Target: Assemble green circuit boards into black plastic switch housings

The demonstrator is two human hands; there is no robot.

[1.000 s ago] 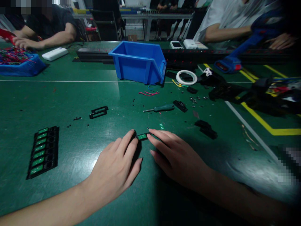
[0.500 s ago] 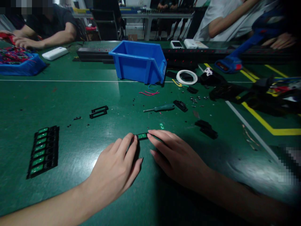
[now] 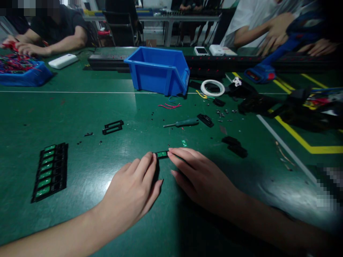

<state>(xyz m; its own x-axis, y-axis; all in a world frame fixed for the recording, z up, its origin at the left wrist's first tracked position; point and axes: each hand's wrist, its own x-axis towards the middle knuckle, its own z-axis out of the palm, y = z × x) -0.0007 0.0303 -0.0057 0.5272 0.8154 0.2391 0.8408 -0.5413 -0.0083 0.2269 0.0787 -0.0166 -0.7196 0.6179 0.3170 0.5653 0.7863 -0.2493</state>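
A small black part with a green circuit board (image 3: 162,154) lies on the green mat between my two hands. My left hand (image 3: 134,191) rests palm down, its fingers pressed together, fingertips against the part's left end. My right hand (image 3: 199,178) lies on the other side, fingertips pinching the part's right end. A row of several finished black parts with green boards (image 3: 50,171) sits at the left. A green-handled screwdriver (image 3: 182,123) lies beyond my hands.
A blue bin (image 3: 159,69) stands at centre back, a white tape ring (image 3: 212,87) to its right. Loose black frames (image 3: 113,127) and black pieces (image 3: 235,146) lie about. Other people's arms work at the far left and far right. Yellow lines mark the right side.
My hands and the small part have barely moved. The person at the back right has brought a hand forward over the blue tool.
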